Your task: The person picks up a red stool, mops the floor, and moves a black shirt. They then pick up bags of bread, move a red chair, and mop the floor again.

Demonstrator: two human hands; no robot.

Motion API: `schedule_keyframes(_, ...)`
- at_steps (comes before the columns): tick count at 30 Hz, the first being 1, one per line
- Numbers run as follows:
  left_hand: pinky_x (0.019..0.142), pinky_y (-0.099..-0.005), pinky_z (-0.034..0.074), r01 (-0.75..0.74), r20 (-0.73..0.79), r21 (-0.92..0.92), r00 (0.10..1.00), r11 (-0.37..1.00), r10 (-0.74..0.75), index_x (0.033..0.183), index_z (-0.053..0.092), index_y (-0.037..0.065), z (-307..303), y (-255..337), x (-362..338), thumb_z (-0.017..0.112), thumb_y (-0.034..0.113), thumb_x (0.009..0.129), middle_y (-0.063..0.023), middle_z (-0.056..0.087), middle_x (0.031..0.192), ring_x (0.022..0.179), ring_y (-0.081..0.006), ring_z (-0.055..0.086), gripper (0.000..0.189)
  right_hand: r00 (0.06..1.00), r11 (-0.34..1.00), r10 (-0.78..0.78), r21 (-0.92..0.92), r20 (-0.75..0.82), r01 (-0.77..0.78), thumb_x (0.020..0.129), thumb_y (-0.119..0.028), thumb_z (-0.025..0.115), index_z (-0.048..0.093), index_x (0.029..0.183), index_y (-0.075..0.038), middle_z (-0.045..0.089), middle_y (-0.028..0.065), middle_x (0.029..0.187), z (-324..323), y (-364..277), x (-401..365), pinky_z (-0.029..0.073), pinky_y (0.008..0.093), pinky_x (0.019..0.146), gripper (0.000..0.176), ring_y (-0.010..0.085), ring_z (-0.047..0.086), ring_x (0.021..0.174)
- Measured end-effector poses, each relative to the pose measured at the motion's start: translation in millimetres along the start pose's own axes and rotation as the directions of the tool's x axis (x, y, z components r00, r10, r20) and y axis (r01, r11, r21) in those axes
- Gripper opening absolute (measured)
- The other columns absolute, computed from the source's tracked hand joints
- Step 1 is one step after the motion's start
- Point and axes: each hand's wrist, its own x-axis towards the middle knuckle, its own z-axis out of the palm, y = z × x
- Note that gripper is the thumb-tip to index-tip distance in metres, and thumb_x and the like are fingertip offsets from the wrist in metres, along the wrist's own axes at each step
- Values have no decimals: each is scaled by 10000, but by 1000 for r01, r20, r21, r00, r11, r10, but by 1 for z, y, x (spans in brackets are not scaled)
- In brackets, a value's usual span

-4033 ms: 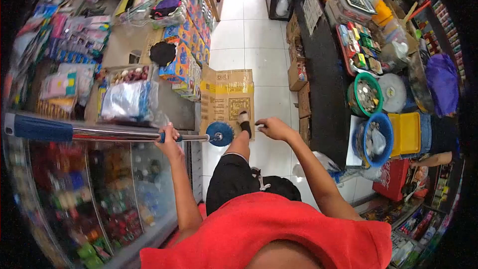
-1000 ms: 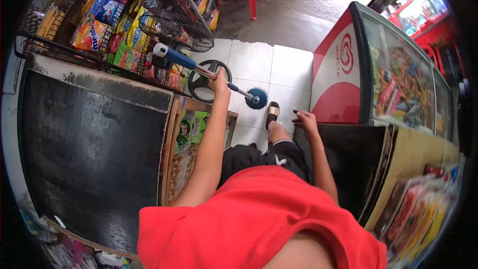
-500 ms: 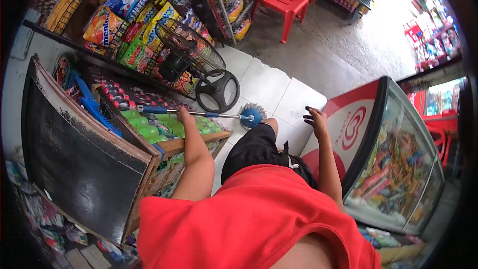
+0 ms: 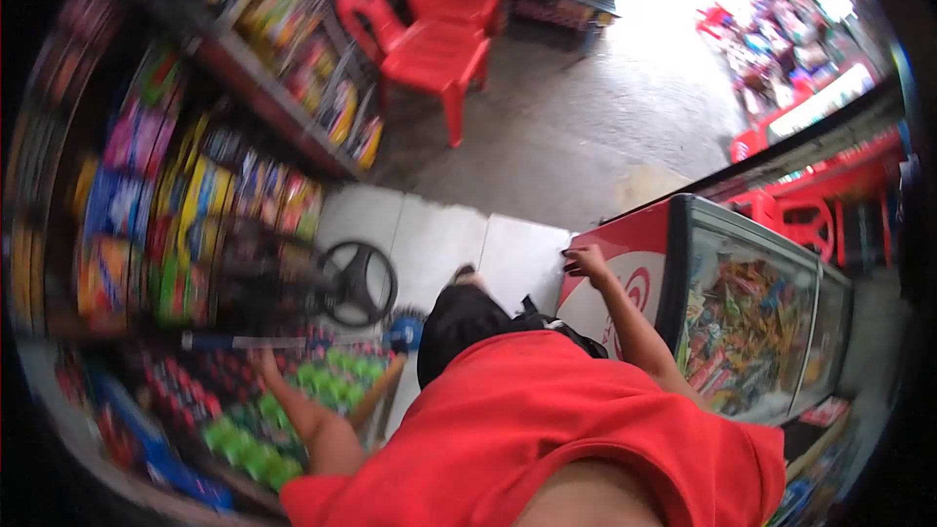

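Small retail shop: racks of bright packaged snacks at left, red-and-white glass-topped ice-cream freezer at right, crate of green bottles lower left, red plastic chairs top centre.

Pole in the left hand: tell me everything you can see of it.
The pole is long and thin, a metal-looking shaft with a blue sleeve at its outer end and a round blue head by the fan base. It lies roughly level; the left hand grips it mid-shaft. Blur hides detail.
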Motion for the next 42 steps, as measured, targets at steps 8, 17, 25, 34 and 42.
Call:
schedule_keyframes(8,647,-323,466,-45,684,254,714,966,-147,992,577,16,122,69,-184,513,259,797,-120,604,869,756,-197,573,318,989,949,-122,282,-82,140,815,-159,541,575,1004,42,591,126,931,-20,-112,63,505,288,568,278,229,624,703)
schedule_keyframes(17,563,-286,465,-443,991,68,-75,894,-112,882,617,35,570,296,-223,533,106,760,-68,613,731,623,-134,572,164,985,902,-116,401,-126,158,807,-152,548,573,1019,44,602,121,912,-122,-200,169,514,319,587,290,238,620,710)
schedule_keyframes(25,595,-209,434,-220,938,-336,10,916,347,958,598,29,741,687,-290,548,90,803,-9,588,742,669,-71,535,174,950,787,-285,535,-130,309,824,-173,540,561,1057,26,593,107,964,-260,-317,221,501,299,656,308,197,603,747)
schedule_keyframes(34,677,-210,444,106,632,-282,-727,954,267,1070,556,11,816,876,-504,568,8,786,-48,601,842,762,-90,553,284,838,632,-455,554,-301,542,828,-196,534,588,1027,-6,616,65,852,-406,-381,242,474,252,641,280,132,586,716)
schedule_keyframes(42,642,-237,470,99,375,-443,-882,891,285,985,566,-52,904,974,-673,544,-4,796,-75,612,781,687,-116,581,196,662,319,-287,582,-693,748,841,-167,509,581,1033,-6,610,64,886,-533,-397,203,464,244,660,260,121,582,705)
